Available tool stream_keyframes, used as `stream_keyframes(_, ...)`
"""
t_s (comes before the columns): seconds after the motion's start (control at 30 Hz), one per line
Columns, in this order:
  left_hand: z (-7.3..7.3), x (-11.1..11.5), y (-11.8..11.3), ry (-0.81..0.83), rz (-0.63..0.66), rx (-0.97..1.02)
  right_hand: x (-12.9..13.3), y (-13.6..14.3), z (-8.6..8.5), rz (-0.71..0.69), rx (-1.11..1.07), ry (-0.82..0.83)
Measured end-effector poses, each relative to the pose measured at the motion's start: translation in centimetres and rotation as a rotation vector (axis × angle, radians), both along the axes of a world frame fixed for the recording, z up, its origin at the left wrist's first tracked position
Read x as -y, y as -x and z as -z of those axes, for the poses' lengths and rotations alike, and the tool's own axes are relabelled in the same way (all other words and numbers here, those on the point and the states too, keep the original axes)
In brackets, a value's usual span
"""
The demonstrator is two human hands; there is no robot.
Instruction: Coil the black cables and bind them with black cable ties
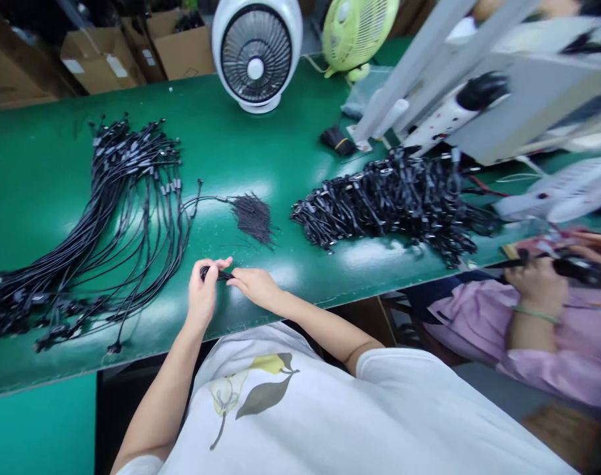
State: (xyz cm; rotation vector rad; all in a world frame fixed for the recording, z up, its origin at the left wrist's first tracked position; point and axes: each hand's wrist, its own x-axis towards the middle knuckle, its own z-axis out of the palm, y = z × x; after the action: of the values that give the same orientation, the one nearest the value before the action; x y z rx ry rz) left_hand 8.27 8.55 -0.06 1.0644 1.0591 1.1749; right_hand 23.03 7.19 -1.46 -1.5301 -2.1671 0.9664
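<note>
Near the front edge of the green table, my left hand (206, 284) is closed round a small coiled black cable (221, 274). My right hand (251, 285) pinches the right end of the same coil, close beside the left. Beyond them lies a pile of short black ties (253, 216). A large bundle of long, loose black cables (117, 178) spreads over the left side. To the right, many bundled black cables (389, 201) form a long heap.
A white fan (256, 59) and a green fan (357, 33) stand at the back. Cardboard boxes (102, 59) are behind the table (221, 148). Grey posts (413, 66) rise at right, where a person in pink (567, 330) works with both hands.
</note>
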Motion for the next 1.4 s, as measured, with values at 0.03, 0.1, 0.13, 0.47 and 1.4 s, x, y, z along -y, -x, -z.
stream_keyframes(0.03,0.2,0.0,0.5,-0.013,0.055,-0.064,-0.1,-0.9,-0.2,0.026,0.034,-0.005)
stream_keyframes(0.1,0.8,0.0,2.7,-0.071,0.139,-0.294,-0.3,-4.0,-1.1,0.189,0.114,-0.037)
stream_keyframes(0.13,1.1,0.0,4.5,-0.104,0.133,-0.45,-0.4,-6.2,-1.9,0.339,0.153,-0.069)
stream_keyframes(0.47,3.7,0.9,22.3,-0.125,-0.137,-1.6,-1.9,-30.5,-7.7,1.236,0.352,-0.408)
stream_keyframes(1.4,0.8,-2.3,17.0,-0.302,-0.204,-1.34,-18.8,10.0,-0.4,-0.35,0.436,-0.513)
